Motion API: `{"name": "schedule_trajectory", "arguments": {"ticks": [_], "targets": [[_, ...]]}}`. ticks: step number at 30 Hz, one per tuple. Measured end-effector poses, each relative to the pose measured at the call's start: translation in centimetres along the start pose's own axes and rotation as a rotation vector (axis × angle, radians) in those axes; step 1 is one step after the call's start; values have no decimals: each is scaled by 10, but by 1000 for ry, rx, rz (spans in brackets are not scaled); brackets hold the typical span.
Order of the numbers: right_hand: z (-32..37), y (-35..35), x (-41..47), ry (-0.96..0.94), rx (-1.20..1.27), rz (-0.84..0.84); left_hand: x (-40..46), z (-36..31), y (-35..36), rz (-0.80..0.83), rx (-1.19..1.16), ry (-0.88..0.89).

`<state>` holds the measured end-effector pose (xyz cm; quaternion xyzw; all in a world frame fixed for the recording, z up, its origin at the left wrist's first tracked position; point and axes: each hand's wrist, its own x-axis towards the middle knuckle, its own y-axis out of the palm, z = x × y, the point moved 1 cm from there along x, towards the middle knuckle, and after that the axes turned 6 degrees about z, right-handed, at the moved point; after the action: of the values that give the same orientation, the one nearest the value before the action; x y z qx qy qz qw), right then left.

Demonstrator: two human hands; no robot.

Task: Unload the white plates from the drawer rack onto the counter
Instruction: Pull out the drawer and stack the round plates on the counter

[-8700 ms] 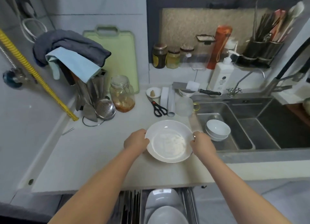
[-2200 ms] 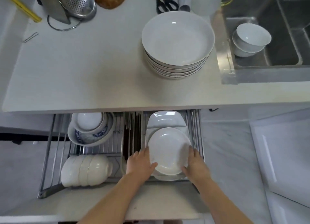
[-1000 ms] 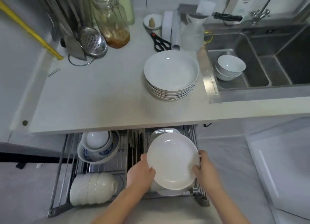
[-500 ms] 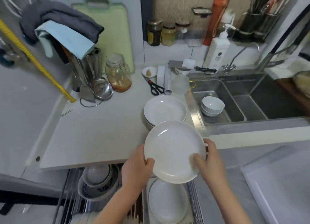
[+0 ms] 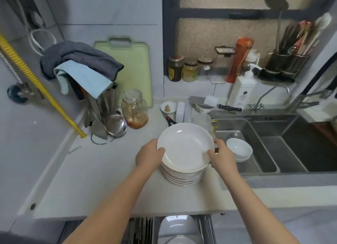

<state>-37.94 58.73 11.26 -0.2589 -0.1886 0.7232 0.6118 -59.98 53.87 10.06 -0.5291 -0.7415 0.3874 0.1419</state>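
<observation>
A white plate [image 5: 185, 146] is held level just over a stack of white plates [image 5: 182, 177] on the pale counter [image 5: 102, 180]. My left hand [image 5: 148, 157] grips its left rim and my right hand [image 5: 221, 157] grips its right rim. Whether the plate rests on the stack or hovers just above it I cannot tell. Below the counter's front edge the open drawer rack [image 5: 206, 229] shows more white plates [image 5: 177, 227] standing in it, partly cut off by the frame's bottom edge.
A sink [image 5: 255, 145] with white bowls [image 5: 238, 149] lies right of the stack. Behind the stack are scissors [image 5: 170, 120], a clear cup [image 5: 202, 120], a small dish [image 5: 168, 107] and a jar [image 5: 135, 108]. A utensil holder with a strainer [image 5: 115, 125] stands at the left.
Both hands lifted the plate out of the drawer rack, carried it up and away from me, and brought it over the stack on the counter. The camera tilted up towards the wall.
</observation>
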Motion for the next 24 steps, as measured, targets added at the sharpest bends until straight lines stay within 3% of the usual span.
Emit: {"name": "schedule_trajectory", "arguments": {"ticks": [10, 24], "targets": [[-15, 24, 46, 16, -165, 42, 38, 14, 20, 110, 62, -78], [-40, 36, 42, 102, -318, 84, 30, 32, 43, 95, 124, -101]]}}
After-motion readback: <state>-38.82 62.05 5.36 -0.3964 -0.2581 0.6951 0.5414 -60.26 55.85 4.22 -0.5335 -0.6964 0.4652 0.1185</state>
